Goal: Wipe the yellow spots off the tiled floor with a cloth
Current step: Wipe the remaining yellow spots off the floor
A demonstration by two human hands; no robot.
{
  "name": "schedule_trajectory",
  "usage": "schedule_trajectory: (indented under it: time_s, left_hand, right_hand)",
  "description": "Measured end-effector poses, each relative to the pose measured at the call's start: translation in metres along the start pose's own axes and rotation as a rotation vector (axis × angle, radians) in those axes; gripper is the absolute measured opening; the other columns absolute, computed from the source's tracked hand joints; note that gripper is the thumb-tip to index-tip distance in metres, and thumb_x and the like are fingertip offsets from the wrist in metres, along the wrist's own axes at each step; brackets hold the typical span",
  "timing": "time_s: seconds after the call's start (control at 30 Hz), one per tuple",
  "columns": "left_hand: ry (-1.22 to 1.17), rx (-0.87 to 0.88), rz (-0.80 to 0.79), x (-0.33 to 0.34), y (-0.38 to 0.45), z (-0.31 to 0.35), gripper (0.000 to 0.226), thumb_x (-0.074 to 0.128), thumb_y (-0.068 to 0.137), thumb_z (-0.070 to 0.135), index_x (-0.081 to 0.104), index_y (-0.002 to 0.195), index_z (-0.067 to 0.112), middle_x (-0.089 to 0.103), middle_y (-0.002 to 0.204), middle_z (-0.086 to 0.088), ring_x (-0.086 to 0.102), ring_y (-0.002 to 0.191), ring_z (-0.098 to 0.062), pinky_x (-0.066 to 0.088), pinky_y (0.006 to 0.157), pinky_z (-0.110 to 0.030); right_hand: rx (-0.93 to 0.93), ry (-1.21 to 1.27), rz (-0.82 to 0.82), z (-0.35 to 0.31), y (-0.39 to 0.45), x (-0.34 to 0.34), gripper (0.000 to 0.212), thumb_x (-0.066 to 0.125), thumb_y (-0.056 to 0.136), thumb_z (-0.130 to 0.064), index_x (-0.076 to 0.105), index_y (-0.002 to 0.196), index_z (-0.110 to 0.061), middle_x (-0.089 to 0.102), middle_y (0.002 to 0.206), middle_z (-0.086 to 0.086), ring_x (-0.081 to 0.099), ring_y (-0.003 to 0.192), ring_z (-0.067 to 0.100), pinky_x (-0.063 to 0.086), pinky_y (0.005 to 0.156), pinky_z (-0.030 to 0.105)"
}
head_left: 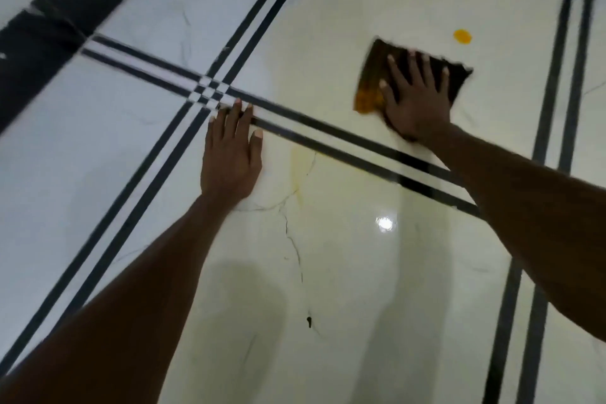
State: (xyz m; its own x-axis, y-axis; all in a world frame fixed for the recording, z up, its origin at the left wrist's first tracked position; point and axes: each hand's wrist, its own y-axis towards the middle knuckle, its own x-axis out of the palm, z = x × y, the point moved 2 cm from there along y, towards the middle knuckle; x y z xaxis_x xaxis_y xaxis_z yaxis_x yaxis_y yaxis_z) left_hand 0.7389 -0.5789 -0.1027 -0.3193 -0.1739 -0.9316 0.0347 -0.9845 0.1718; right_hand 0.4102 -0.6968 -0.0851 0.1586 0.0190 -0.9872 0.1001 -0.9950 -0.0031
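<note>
Right hand (416, 98) lies flat w/ fingers spread, palm pressing the cloth (455, 79) onto the tiled floor (344, 256); we're gripping nothing, just bearing down. Left hand (231, 157) is also flat, fingers close together, braced on the floor w/ fingertips touching the double black stripe (328, 131) that crosses the frame. It holds nothing.

We judge we're mid-wipe. One yellow spot (462, 36) sits just beyond the cloth, up and to its right, apart from it & untouched. Next move, as we read it: slide the cloth forward and right over that spot, keeping the palm pressed down so the cloth doesn't bunch.

Cloth is dark, roughly square, lying flat, w/ a yellow-orange smear on its near-left corner beside our thumb, so that corner could re-smear the floor. Nearer us than the cloth, beside the left hand, a faint yellowish streak (296, 170) marks the tile; prob. residue that needs another pass, tho the frame's blurred & we can't be sure.
</note>
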Motion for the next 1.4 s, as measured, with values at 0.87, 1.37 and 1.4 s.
schedule_trajectory:
  time_s: [0.87, 1.37, 1.4]
  left_hand:
    - [-0.02, -0.007, 0.01, -0.016, 0.002, 0.014, 0.051, 0.032, 0.11, 0.031, 0.049, 0.149, 0.002, 0.049, 0.155, -0.022, 0.04, 0.149, -0.039, 0.029, 0.125, -0.051]
    - [0.053, 0.183, -0.087, 0.049, 0.075, 0.133, 0.057, 0.025, 0.109, 0.04, 0.031, 0.162, 0.022, 0.026, 0.171, -0.007, 0.018, 0.16, -0.037, 0.017, 0.129, -0.057]
    - [0.058, 0.181, -0.089, 0.048, 0.076, 0.134, 0.056, 0.025, 0.109, 0.039, 0.031, 0.162, 0.022, 0.025, 0.172, -0.007, 0.017, 0.16, -0.036, 0.017, 0.128, -0.058]
  right_hand:
    - [-0.498, 0.04, -0.13, -0.05, -0.179, -0.005, 0.062, 0.03, 0.11, -0.056, 0.014, 0.166, -0.037, 0.005, 0.177, -0.005, -0.003, 0.164, 0.019, 0.002, 0.132, 0.054]
    - [-0.243, -0.033, -0.001, 0.06, -0.063, -0.02, 0.063, 0.025, 0.107, -0.052, 0.028, 0.165, -0.027, 0.02, 0.174, 0.004, 0.013, 0.163, 0.028, 0.012, 0.129, 0.061]
    - [-0.377, -0.044, -0.052, 0.054, -0.094, -0.019, 0.06, 0.028, 0.109, -0.05, 0.025, 0.166, -0.028, 0.016, 0.175, 0.002, 0.009, 0.164, 0.026, 0.009, 0.13, 0.058]
